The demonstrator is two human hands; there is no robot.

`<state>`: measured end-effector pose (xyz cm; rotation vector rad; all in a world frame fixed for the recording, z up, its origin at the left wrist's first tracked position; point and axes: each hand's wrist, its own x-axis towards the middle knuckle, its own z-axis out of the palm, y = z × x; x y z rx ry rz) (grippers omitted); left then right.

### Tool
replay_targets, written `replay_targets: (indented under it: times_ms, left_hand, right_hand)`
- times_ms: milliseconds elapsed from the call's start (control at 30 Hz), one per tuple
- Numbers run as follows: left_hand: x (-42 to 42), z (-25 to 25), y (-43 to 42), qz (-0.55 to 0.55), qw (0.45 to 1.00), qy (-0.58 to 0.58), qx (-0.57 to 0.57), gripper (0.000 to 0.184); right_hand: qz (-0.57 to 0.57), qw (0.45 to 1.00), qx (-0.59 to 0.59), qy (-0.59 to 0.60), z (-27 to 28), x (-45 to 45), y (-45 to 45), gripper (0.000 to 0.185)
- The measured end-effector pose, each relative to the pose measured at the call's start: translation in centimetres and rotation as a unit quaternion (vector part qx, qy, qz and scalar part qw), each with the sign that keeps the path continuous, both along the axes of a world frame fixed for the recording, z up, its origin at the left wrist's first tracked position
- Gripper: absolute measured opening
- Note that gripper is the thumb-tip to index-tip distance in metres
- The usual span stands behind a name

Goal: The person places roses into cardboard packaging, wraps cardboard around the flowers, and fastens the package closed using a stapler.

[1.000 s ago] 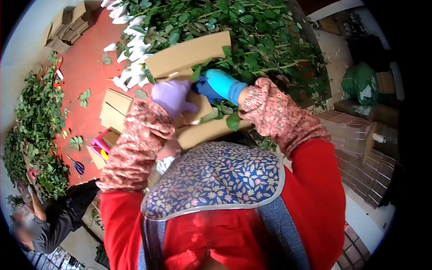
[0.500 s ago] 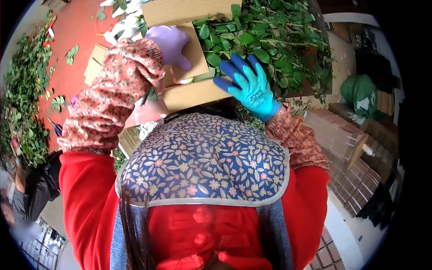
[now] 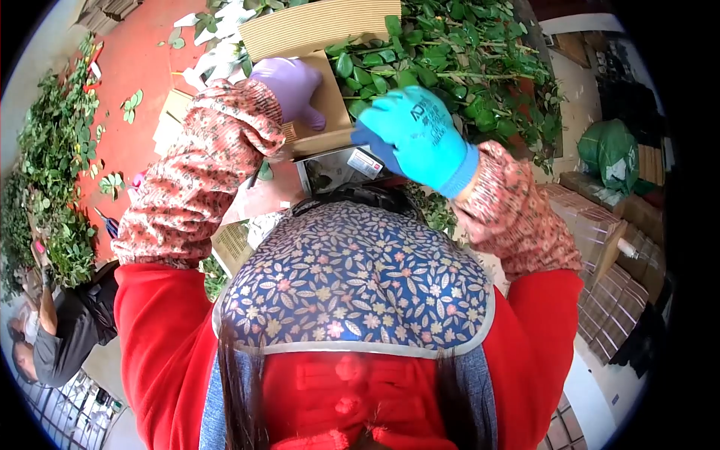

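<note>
Right hand (image 3: 416, 135), in a turquoise and navy glove: fingers curled inward at the right end of a raised near flap; how firmly they grip is hidden; black print on the glove's back appears to begin "AD", smaller lines too fine to read
Left hand (image 3: 289, 86), in a purple glove: thumb spread, resting over cardboard; other fingers out of sight, so their hold cannot be told
Cardboard carton (image 3: 335, 97): below and between both hands' fingers; corrugated far flap (image 3: 322, 28) standing beyond the left fingers
Printed panel (image 3: 330, 171): on the wearer's side of the right fingertips, dark picture; white label (image 3: 364, 162) with a reddish mark, text too small to read
Leafy stems (image 3: 480, 82): beyond the right fingers, reaching the carton's edge
White wraps (image 3: 225, 34): beyond the left fingers
Green sack (image 3: 604, 150): well right of the right fingers, contents hidden
Strapped cartons (image 3: 607, 292): below the sack, well apart from the fingers, contents hidden
</note>
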<state>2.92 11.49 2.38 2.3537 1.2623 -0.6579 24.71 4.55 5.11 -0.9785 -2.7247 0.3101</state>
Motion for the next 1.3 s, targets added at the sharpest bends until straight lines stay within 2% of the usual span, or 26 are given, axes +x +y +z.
replay_targets:
  times_ms: [67,100,200,233,267,333,467,533,600,667,700,767,800,867,900,967,1033,1067,1133,1167,1200,1233,1300]
  left_hand:
    - [0.2,0.4,-0.5,-0.012,1.000,0.024,-0.015,0.065]
    - [0.2,0.8,-0.4,-0.028,0.999,0.019,-0.027,0.065]
    - [0.5,1.0,-0.5,-0.029,0.998,0.043,-0.041,0.064]
    - [0.4,1.1,-0.9,-0.037,0.999,0.020,-0.021,0.064]
    - [0.3,0.0,-1.2,-0.034,0.999,0.024,0.012,0.050]
    - [0.7,0.3,-1.5,-0.057,0.998,0.007,0.016,0.029]
    - [0.4,0.3,-2.0,-0.062,0.998,0.013,-0.003,0.018]
    - [-0.4,1.2,-2.2,-0.047,0.998,-0.045,-0.025,0.017]
    - [-1.4,1.9,-2.8,-0.032,0.995,-0.087,-0.038,0.018]
    - [-2.0,2.5,-4.9,0.080,0.965,-0.224,0.107,0.026]
    - [-1.7,3.4,-6.3,0.066,0.958,-0.223,0.168,0.035]
    - [-0.4,4.2,-10.0,0.061,0.953,-0.244,0.168,0.039]
    - [0.3,4.0,-11.6,0.060,0.956,-0.238,0.164,0.041]
    - [0.8,2.3,-12.6,0.071,0.939,-0.306,0.139,0.046]
    - [0.8,2.5,-12.4,0.081,0.948,-0.288,0.105,0.048]
    - [0.7,1.4,-12.3,0.090,0.936,-0.319,0.119,0.048]
    - [0.5,1.0,-12.2,0.102,0.921,-0.350,0.136,0.050]
    - [0.4,0.4,-12.0,0.112,0.912,-0.367,0.143,0.051]
    - [0.2,0.2,-12.3,0.154,0.919,-0.337,0.133,0.060]
    - [0.3,0.4,-12.0,0.192,0.927,-0.311,0.088,0.070]
    - [0.2,0.6,-11.5,0.226,0.931,-0.284,0.040,0.080]
    - [0.2,0.6,-11.6,0.238,0.927,-0.283,0.058,0.080]
    - [0.2,-0.2,-11.5,0.264,0.906,-0.304,0.131,0.104]
  right_hand:
    - [0.025,0.999,-0.041,-0.002,1.2,0.0,-1.3,0.015]
    - [0.021,0.996,-0.076,-0.040,1.8,-0.5,-1.5,0.013]
    - [0.038,0.998,-0.052,-0.019,2.1,-1.1,-0.5,0.012]
    - [0.029,0.998,-0.048,-0.003,2.0,-0.8,0.3,0.010]
    - [0.041,0.997,-0.037,0.060,1.2,-0.4,1.3,0.009]
    - [0.043,0.995,-0.039,0.081,0.1,0.2,2.4,0.008]
    - [0.021,0.997,-0.057,0.055,-2.3,-0.6,3.1,0.011]
    - [-0.012,0.991,-0.131,0.011,-2.6,-0.8,2.9,0.016]
    - [-0.019,0.989,-0.148,-0.001,-3.2,-0.7,2.8,0.019]
    - [-0.038,0.988,-0.149,-0.032,-3.3,-0.5,2.3,0.031]
    - [-0.039,0.987,-0.153,-0.032,-3.4,-0.5,2.1,0.031]
    - [-0.026,0.991,-0.132,0.009,-3.4,-0.2,2.1,0.030]
    - [-0.013,0.992,-0.122,-0.006,-3.1,-0.1,2.2,0.028]
    - [-0.032,0.989,-0.131,-0.055,-3.4,0.1,2.1,0.026]
    - [-0.024,0.990,-0.132,-0.045,-3.5,-0.2,2.3,0.026]
    - [-0.023,0.992,-0.113,-0.056,-4.1,0.1,2.3,0.027]
    - [0.013,0.994,-0.105,-0.014,-1.4,-0.4,2.9,0.026]
    - [0.044,0.989,-0.126,-0.070,1.2,-1.0,3.7,0.024]
    - [0.070,0.996,-0.025,-0.040,4.6,-2.9,5.1,0.021]
    - [0.070,0.997,-0.010,0.012,6.0,-3.8,6.2,0.020]
    - [0.081,0.995,0.018,0.048,6.7,-4.4,7.6,0.026]
    - [0.090,0.995,0.042,0.026,7.6,-5.3,8.9,0.030]
    - [0.085,0.995,0.028,-0.047,6.7,-6.6,12.1,0.045]
